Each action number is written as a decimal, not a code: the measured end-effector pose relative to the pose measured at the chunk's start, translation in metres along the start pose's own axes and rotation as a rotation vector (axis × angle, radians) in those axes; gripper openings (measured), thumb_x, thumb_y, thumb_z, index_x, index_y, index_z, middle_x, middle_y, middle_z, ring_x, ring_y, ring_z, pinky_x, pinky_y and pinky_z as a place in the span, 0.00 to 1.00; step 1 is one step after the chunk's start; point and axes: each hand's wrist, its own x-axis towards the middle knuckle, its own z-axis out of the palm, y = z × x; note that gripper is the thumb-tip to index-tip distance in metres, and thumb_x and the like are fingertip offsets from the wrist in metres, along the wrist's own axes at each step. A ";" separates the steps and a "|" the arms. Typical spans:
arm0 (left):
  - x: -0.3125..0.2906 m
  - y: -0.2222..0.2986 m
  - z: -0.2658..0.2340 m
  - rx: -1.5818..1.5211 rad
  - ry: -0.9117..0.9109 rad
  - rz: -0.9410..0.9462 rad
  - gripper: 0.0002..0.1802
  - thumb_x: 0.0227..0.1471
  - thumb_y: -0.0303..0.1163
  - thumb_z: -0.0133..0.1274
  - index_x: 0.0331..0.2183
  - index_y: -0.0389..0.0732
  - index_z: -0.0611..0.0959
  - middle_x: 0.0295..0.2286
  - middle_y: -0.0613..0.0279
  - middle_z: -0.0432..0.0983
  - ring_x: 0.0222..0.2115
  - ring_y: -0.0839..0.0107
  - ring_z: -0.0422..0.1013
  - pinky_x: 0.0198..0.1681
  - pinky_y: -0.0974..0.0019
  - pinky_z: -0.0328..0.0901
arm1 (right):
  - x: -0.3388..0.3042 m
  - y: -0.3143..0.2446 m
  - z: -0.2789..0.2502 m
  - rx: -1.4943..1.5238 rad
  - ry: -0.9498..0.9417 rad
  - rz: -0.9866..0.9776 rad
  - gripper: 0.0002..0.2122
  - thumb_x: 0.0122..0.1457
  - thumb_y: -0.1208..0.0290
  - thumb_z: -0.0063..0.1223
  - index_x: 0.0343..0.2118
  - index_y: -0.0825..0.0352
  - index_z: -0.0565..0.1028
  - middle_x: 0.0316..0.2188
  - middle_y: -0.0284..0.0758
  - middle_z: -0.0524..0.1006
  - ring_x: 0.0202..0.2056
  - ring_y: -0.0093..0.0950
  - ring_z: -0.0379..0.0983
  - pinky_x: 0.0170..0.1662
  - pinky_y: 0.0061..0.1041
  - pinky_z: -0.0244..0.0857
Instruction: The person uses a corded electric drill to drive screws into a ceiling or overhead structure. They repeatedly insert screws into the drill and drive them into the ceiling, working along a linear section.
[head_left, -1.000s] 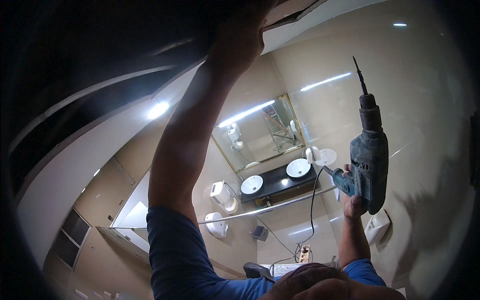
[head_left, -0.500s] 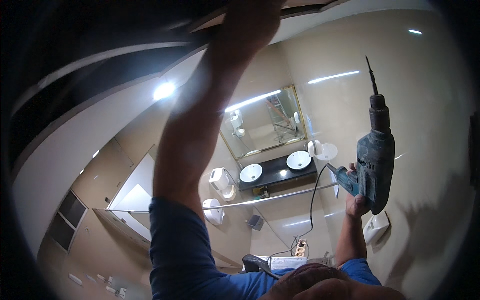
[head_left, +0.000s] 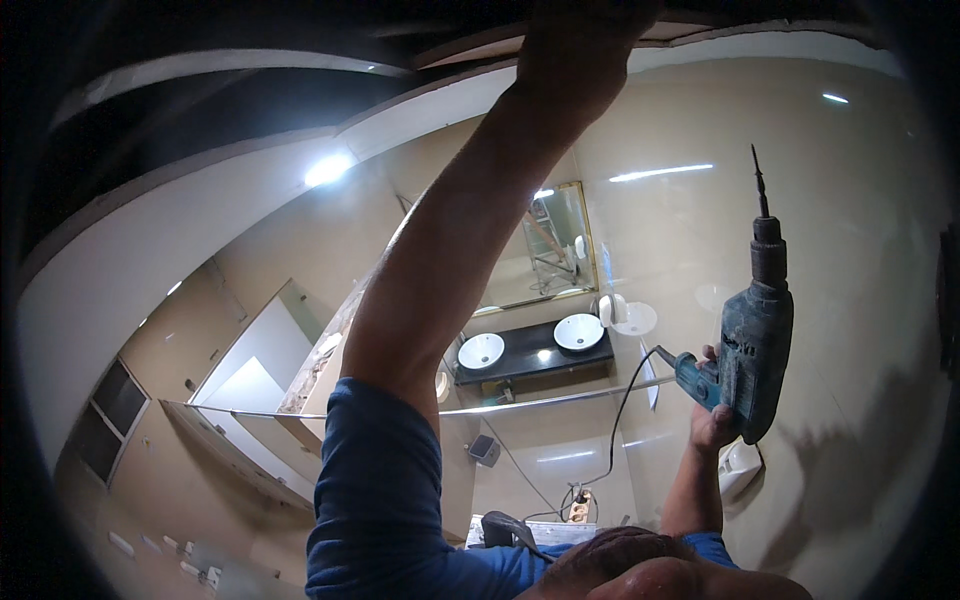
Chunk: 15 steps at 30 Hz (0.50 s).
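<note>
My right hand is wrapped round the handle of a worn blue-green power drill, which stands upright. From its chuck a long, thin drill bit points upward, its tip clear of the wall behind. A dark cord leaves the bottom of the handle and hangs toward a socket strip. My left arm stretches up across the middle in a blue sleeve. At the top, my left hand reaches the dark ceiling opening near its edge; its fingers are lost in shadow.
Below are two white basins on a black counter, under a gold-framed mirror. A thin metal rail crosses the room. Beige walls surround it, with a bright lamp on the left and a white dispenser below the drill.
My left arm has swung to the right along the ceiling edge. The drill sits slightly lower in view, still in my right hand. The whole view has shifted a little.
</note>
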 end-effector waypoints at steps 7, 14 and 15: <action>-0.008 0.011 0.010 0.123 0.035 -0.014 0.27 0.54 0.24 0.46 0.57 0.41 0.78 0.48 0.41 0.76 0.51 0.45 0.70 0.61 0.43 0.59 | -0.002 0.004 -0.007 0.004 -0.009 0.009 0.43 0.57 0.41 0.60 0.65 0.72 0.63 0.56 0.50 0.73 0.51 0.46 0.75 0.51 0.39 0.72; -0.007 0.012 0.007 0.520 -0.070 0.093 0.28 0.54 0.25 0.46 0.58 0.42 0.77 0.47 0.39 0.76 0.50 0.43 0.70 0.59 0.40 0.60 | 0.000 0.000 -0.007 -0.022 -0.015 0.009 0.43 0.57 0.41 0.60 0.65 0.73 0.63 0.56 0.50 0.73 0.52 0.46 0.75 0.51 0.38 0.72; -0.006 0.013 0.007 0.307 -0.030 0.041 0.28 0.54 0.25 0.46 0.58 0.42 0.78 0.47 0.39 0.75 0.49 0.42 0.70 0.59 0.40 0.60 | 0.000 0.000 -0.006 -0.029 -0.012 0.006 0.43 0.57 0.41 0.60 0.64 0.73 0.63 0.56 0.50 0.73 0.52 0.46 0.75 0.51 0.38 0.72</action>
